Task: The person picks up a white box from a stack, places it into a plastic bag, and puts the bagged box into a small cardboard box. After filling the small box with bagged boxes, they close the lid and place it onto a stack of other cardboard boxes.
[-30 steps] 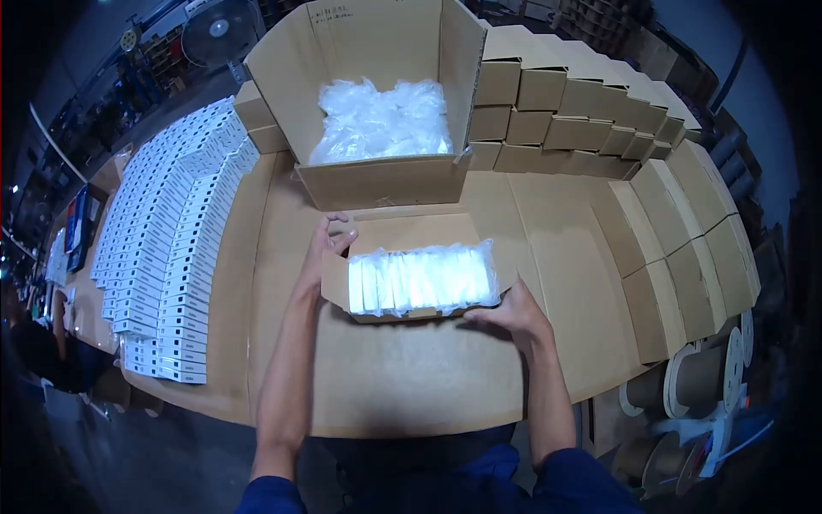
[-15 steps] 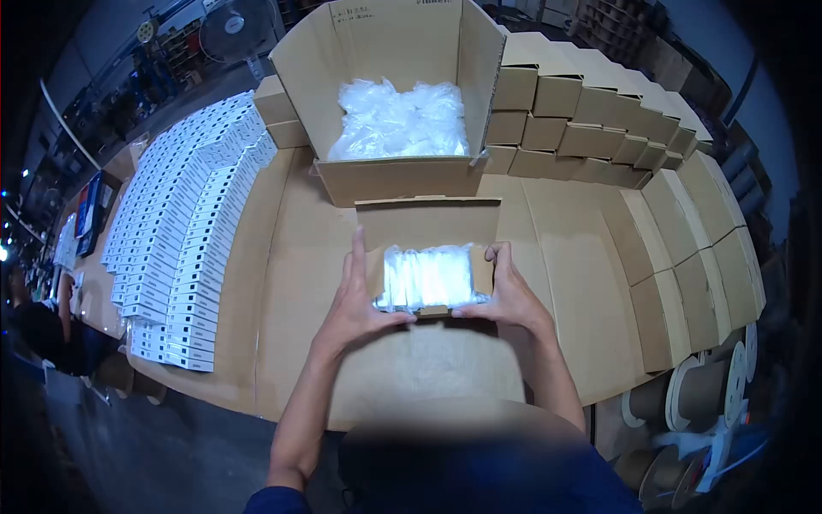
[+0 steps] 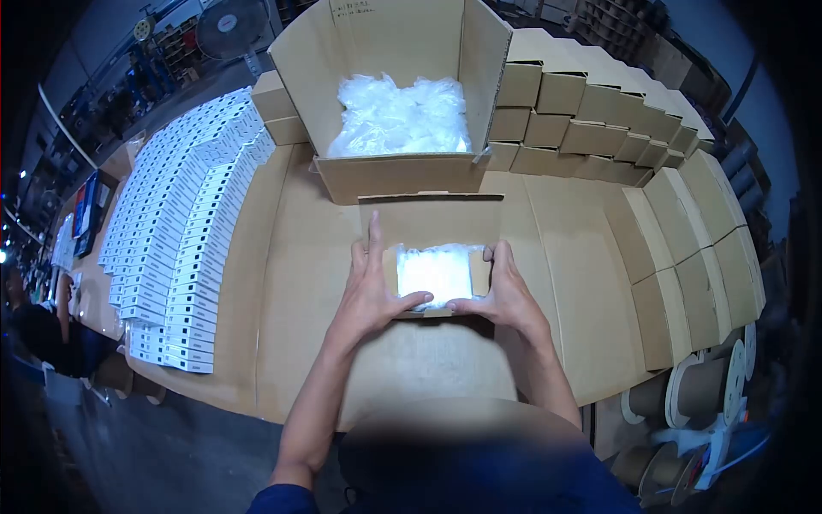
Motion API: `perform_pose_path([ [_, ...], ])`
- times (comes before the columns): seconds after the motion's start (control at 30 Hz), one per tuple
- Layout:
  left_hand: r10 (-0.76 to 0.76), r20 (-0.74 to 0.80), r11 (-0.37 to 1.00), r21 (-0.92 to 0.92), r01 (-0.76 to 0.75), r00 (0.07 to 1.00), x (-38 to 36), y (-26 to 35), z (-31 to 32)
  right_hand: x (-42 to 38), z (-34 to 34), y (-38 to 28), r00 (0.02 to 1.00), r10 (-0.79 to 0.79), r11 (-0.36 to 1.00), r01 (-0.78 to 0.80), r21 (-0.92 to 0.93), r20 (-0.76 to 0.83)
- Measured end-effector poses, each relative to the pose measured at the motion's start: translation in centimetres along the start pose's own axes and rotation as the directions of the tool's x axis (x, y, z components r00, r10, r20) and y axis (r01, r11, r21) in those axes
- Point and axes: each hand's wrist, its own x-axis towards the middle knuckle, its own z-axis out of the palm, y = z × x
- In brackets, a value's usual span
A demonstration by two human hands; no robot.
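Note:
A small cardboard box (image 3: 431,218) stands in front of me with its lid flap raised at the back. Shiny clear-plastic packets (image 3: 434,272) fill it, their details washed out by glare. My left hand (image 3: 368,291) grips the box's left side, index finger stretched upward along the flap and thumb across the front edge onto the packets. On the opposite side, my right hand (image 3: 512,295) clasps the wall with its fingers, its thumb also at the front edge. Part of the box's side walls is hidden by my hands.
Behind is a large open carton (image 3: 402,177) holding crumpled clear plastic bags (image 3: 401,116). Stacked white boxes (image 3: 180,231) line the left, closed brown boxes (image 3: 591,107) the back right, and more cartons (image 3: 685,248) the right edge. Cable spools (image 3: 706,385) sit below; a person (image 3: 51,330) works far left.
My left hand has shifted slightly right and up, its thumb moving further in over the packets. The packets look pressed together and brighter. The right hand still grips the box.

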Motion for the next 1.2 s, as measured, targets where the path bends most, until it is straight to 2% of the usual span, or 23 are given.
perform_pose_path([
  [0.03,-0.009,-0.013,1.000,0.024,0.009,1.000,0.1,0.2,0.2,0.0,0.0,-0.2,1.000,-0.001,1.000,0.001,-0.030,0.010],
  [0.13,0.134,-0.148,0.990,-0.015,-0.138,0.980,-0.1,0.3,0.4,0.1,0.3,-1.7,0.999,0.053,0.991,-0.054,-0.123,-0.006],
  [0.17,0.051,-0.131,0.996,-0.071,-0.061,0.990,-0.4,0.6,0.4,0.1,0.6,-2.3,0.997,0.079,0.985,-0.082,-0.153,-0.020],
  [0.27,0.116,-0.332,0.978,-0.125,-0.165,0.936,-0.6,-0.5,1.8,0.3,1.4,-2.4,0.983,0.164,0.967,-0.176,-0.183,-0.080],
  [0.3,0.022,-0.350,0.944,-0.301,-0.135,0.937,-1.1,-0.1,2.0,0.3,2.2,-1.9,0.975,0.029,0.975,-0.076,-0.211,-0.221],
  [0.4,0.144,-0.382,0.929,-0.265,-0.258,0.913,-1.8,-1.8,2.7,-0.3,2.5,-1.3,0.973,0.175,0.961,-0.203,-0.187,-0.153],
  [0.43,0.156,-0.414,0.893,-0.330,-0.307,0.897,-2.2,-2.7,3.4,-0.7,2.6,-1.6,0.962,0.099,0.993,-0.113,-0.041,-0.256],
  [0.47,0.172,-0.405,0.839,-0.418,-0.349,0.898,-2.6,-3.7,3.9,-0.9,2.5,-1.9,0.977,0.081,0.988,-0.105,-0.111,-0.199],
  [0.5,0.182,-0.406,0.822,-0.437,-0.365,0.895,-2.7,-4.4,3.8,-1.1,3.1,-0.7,0.963,0.037,0.996,-0.057,-0.068,-0.268],
  [0.57,0.193,-0.398,0.818,-0.439,-0.371,0.897,-3.1,-4.9,3.7,-2.3,4.4,0.1,0.914,0.087,0.983,-0.015,0.181,-0.396],
  [0.6,0.196,-0.392,0.831,-0.420,-0.364,0.899,-3.4,-4.9,3.7,-3.0,4.9,-0.4,0.882,0.184,0.924,-0.005,0.382,-0.434],
  [0.67,0.207,-0.391,0.848,-0.385,-0.363,0.897,-3.6,-5.2,3.6,-4.7,6.7,-1.0,0.810,0.293,0.787,0.098,0.609,-0.509],
  [0.73,0.221,-0.394,0.854,-0.363,-0.372,0.892,-3.8,-5.4,3.7,-7.1,8.9,-1.3,0.717,0.325,0.700,0.255,0.667,-0.617],
  [0.8,0.222,-0.394,0.863,-0.346,-0.368,0.892,-3.9,-5.4,3.6,-9.1,8.9,-2.6,0.791,0.010,0.932,0.214,0.292,-0.612],
  [0.83,0.218,-0.392,0.867,-0.343,-0.362,0.894,-3.9,-5.5,3.7,-9.2,8.4,-4.1,0.818,-0.023,0.965,0.169,0.202,-0.575],
  [0.87,0.218,-0.390,0.870,-0.338,-0.360,0.894,-3.9,-5.5,3.7,-8.9,8.4,-5.0,0.820,0.026,0.977,0.101,0.189,-0.571],
  [1.03,0.233,-0.394,0.871,-0.322,-0.371,0.889,-4.2,-5.4,3.6,-8.1,8.4,-5.4,0.794,0.009,0.994,0.058,0.090,-0.608],
  [1.2,0.241,-0.366,0.868,-0.333,-0.369,0.899,-4.8,-5.8,3.3,-7.3,7.4,-4.6,0.786,-0.037,0.990,0.112,0.082,-0.618],
])
